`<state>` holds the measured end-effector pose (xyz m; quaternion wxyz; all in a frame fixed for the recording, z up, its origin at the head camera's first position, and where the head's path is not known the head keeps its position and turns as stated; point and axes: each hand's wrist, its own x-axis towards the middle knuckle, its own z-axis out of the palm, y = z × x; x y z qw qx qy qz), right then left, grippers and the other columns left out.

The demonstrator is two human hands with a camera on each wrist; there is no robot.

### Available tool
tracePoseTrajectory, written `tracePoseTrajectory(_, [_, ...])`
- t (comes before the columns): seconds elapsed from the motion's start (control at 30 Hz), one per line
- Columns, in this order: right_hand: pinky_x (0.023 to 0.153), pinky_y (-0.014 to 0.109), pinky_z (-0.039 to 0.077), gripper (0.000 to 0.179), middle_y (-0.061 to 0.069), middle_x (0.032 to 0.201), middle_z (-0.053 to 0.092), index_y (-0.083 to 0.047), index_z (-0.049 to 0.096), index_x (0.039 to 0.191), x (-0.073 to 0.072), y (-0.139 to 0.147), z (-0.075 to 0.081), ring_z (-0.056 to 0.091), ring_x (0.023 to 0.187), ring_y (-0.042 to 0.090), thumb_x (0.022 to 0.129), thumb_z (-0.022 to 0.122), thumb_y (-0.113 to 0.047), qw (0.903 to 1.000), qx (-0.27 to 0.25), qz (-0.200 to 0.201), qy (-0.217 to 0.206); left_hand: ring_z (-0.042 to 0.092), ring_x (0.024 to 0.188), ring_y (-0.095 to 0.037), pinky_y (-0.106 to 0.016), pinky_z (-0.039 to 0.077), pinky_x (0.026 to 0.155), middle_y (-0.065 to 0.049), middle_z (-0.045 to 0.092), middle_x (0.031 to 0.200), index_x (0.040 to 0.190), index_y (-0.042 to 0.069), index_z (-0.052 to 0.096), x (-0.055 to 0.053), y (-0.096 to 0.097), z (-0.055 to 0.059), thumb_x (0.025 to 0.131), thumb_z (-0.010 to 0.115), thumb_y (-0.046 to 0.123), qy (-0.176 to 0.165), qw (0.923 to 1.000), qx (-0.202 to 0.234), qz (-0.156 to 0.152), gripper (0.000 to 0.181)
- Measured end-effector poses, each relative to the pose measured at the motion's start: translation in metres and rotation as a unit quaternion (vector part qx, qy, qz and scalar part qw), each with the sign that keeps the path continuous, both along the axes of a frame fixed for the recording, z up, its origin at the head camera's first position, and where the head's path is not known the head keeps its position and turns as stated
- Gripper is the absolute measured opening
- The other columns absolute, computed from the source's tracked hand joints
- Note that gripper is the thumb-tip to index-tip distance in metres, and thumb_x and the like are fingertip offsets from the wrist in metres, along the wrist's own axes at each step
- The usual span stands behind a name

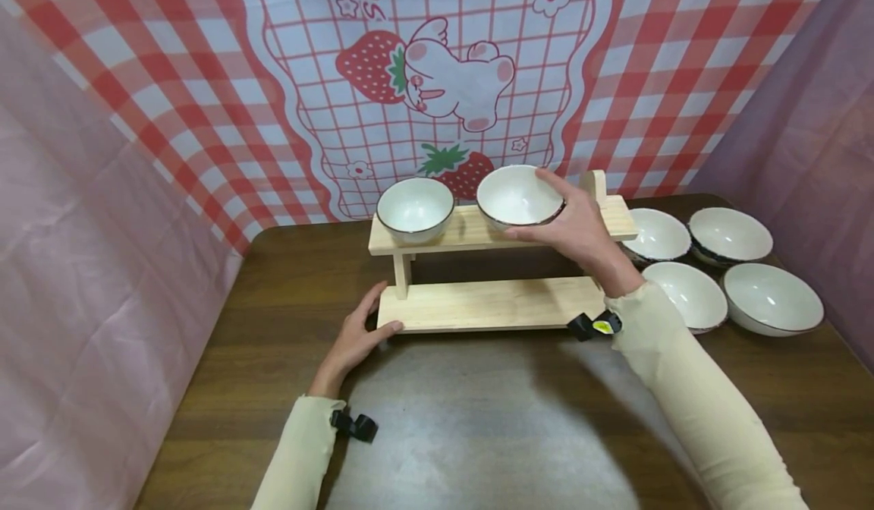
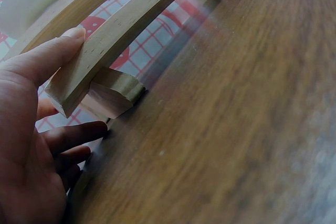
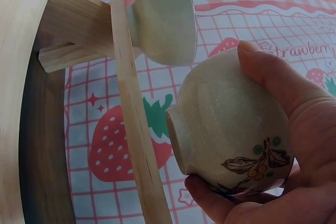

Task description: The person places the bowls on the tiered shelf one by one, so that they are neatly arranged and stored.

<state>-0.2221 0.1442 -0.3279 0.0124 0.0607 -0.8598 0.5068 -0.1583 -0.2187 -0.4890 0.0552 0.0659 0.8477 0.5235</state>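
Note:
My right hand (image 1: 576, 221) grips a white bowl (image 1: 519, 197) by its right side, thumb and fingers spread around the wall. In the right wrist view, a leaf-and-berry pattern shows on this bowl (image 3: 236, 124), and a gap lies between its foot and the upper board (image 3: 131, 103). A second white bowl (image 1: 415, 208) sits upright on the left part of the two-tier wooden rack (image 1: 492, 305). My left hand (image 1: 355, 339) holds the left end of the rack's lower board. In the left wrist view, its thumb (image 2: 63, 51) presses the board (image 2: 121, 30) while the other fingers reach past the end.
On the brown table (image 1: 273, 328), right of the rack, stand several more white bowls (image 1: 771, 297), close together. A strawberry-print cloth (image 1: 451, 77) hangs behind the rack. Pink curtains (image 1: 89, 267) flank both sides.

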Motion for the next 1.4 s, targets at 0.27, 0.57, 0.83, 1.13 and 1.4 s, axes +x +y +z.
tracePoseTrajectory(0.27, [0.106,0.049,0.046,0.105,0.016,0.155,0.044,-0.015,0.036,0.156,-0.007,-0.006,-0.008,0.05,0.134,0.03,0.069,0.092,-0.03,0.9997,0.003,0.007,0.024,0.042,0.145,-0.033,-0.059,0.026,0.119,-0.016,0.052,0.151,0.158,0.02,0.031,0.0,0.0,0.0,0.09,0.075,0.023,0.002,1.0,0.0,-0.001,0.08])
tracePoseTrajectory(0.57, [0.105,0.049,0.046,0.103,0.016,0.153,0.047,-0.015,0.037,0.155,-0.01,-0.013,-0.012,0.052,0.13,0.03,0.07,0.092,-0.031,0.9996,0.002,0.013,0.024,0.042,0.145,-0.033,-0.059,0.025,0.119,-0.016,0.051,0.152,0.158,0.018,0.03,-0.001,0.0,0.001,0.091,0.074,0.02,-0.001,1.0,0.002,-0.002,0.081])
tracePoseTrajectory(0.83, [0.105,0.05,0.046,0.104,0.016,0.152,0.048,-0.017,0.036,0.156,-0.011,-0.019,-0.014,0.052,0.13,0.03,0.07,0.091,-0.033,0.9997,0.005,0.014,0.018,0.039,0.146,-0.038,-0.059,0.024,0.12,-0.023,0.047,0.153,0.158,0.008,0.029,0.008,0.008,0.025,0.091,0.072,0.014,-0.014,0.9999,0.0,-0.004,0.08])
tracePoseTrajectory(1.13, [0.11,0.05,0.042,0.104,0.015,0.155,0.045,-0.016,0.036,0.156,-0.013,-0.021,-0.017,0.048,0.134,0.029,0.07,0.092,-0.031,0.9998,-0.005,0.014,0.012,0.04,0.145,-0.039,-0.058,0.025,0.119,-0.024,0.048,0.151,0.157,0.006,0.03,0.017,0.012,0.041,0.091,0.071,0.013,-0.01,0.9999,0.0,-0.008,0.078])
tracePoseTrajectory(1.4, [0.112,0.049,0.041,0.106,0.014,0.156,0.043,-0.017,0.036,0.156,-0.014,-0.024,-0.018,0.047,0.136,0.029,0.068,0.093,-0.029,0.9996,-0.02,0.017,0.012,0.04,0.145,-0.038,-0.058,0.025,0.119,-0.023,0.048,0.151,0.158,0.007,0.028,0.014,0.01,0.037,0.091,0.072,0.015,-0.014,0.9999,0.001,-0.01,0.08])
